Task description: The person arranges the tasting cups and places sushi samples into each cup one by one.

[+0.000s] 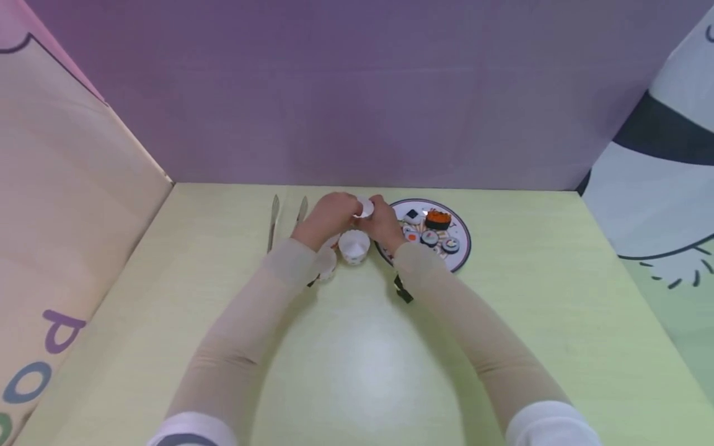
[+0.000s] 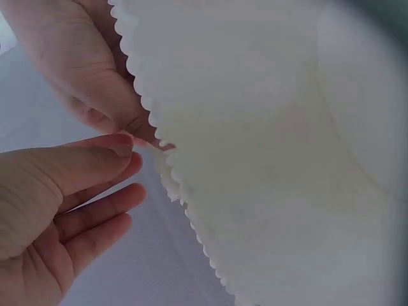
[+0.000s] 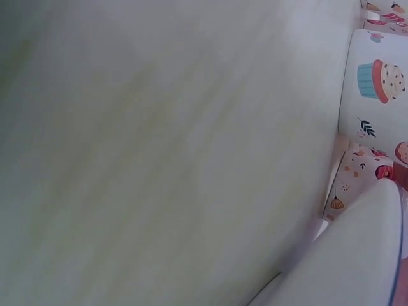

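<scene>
The step in hand looks like parting or shaping a thin white cup (image 1: 365,207) between the left hand (image 1: 333,214) and the right hand (image 1: 385,224), near the desk's (image 1: 535,285) far edge, and the next move seems to call for a light, even pull that spares its rim. The 2 hands are nearly closed, pinching the cup at their fingertips, just left of the plate (image 1: 465,241). Nearer the desk's front edge stand a bowl-shaped cup (image 1: 354,246) and another cup (image 1: 326,263).
</scene>
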Available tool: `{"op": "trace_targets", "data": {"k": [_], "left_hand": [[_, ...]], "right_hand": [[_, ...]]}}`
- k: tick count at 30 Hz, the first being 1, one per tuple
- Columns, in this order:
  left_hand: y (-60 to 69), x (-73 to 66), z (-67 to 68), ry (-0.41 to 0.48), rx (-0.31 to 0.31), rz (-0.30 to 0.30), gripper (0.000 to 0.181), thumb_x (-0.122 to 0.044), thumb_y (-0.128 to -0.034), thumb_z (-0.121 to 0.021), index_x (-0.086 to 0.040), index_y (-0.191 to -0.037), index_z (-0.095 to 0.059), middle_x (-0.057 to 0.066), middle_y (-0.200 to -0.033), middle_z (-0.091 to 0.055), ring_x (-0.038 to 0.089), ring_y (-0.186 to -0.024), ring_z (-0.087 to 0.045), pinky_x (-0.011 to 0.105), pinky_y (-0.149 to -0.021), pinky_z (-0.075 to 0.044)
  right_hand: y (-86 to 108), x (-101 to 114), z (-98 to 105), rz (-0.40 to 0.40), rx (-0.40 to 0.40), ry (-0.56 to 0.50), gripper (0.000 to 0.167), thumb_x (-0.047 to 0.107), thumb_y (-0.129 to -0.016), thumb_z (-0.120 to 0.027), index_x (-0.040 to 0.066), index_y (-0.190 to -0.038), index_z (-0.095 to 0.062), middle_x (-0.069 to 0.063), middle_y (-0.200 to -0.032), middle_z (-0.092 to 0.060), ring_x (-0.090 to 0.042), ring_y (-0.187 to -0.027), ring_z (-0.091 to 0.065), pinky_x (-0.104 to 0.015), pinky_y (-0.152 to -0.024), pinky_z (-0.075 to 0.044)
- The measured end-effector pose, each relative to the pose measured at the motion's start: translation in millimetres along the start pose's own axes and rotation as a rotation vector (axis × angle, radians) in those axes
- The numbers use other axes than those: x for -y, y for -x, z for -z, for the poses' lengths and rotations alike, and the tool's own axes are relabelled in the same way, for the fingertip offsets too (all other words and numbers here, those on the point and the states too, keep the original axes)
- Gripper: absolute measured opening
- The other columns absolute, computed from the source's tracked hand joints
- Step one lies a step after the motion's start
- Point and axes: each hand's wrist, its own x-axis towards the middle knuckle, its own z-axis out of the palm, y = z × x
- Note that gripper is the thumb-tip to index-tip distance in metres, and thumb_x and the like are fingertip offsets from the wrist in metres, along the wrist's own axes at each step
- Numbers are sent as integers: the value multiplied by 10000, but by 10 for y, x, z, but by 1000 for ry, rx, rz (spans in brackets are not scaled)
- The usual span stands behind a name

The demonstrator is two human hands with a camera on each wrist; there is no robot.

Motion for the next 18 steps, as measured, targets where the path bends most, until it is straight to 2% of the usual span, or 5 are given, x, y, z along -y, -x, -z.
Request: {"op": "trace_targets", "data": {"k": [3, 10, 18], "left_hand": [[-15, -19, 17, -11, 5, 16, 89, -70, -833, -697, -77, -918, -724, 49, -935, -702, 208, -825, -632, 329, -762, -509], [-51, -15, -4, -23, 25, 23, 104, -102, -843, -696, -66, -939, -716, 60, -950, -702, 235, -847, -633, 349, -759, -505], [-61, 19, -81, -32, -25, 28, 80, -114, -830, -712, -67, -894, -723, 59, -893, -701, 234, -799, -630, 352, -718, -509]], "right_hand": [[-3, 5, -3, -11, 2, 0, 562, 229, -824, -700, -35, -1245, -436, -180, -1060, -628, -248, -849, -558, -384, -840, -465], [-7, 16, -6, -31, 9, 14, 570, 231, -819, -704, -39, -1243, -435, -193, -1138, -603, -282, -987, -557, -391, -887, -453], [-14, 15, -10, -33, 7, 10, 561, 235, -818, -705, -34, -1233, -438, -181, -1148, -593, -287, -1017, -552, -385, -886, -452]]}}
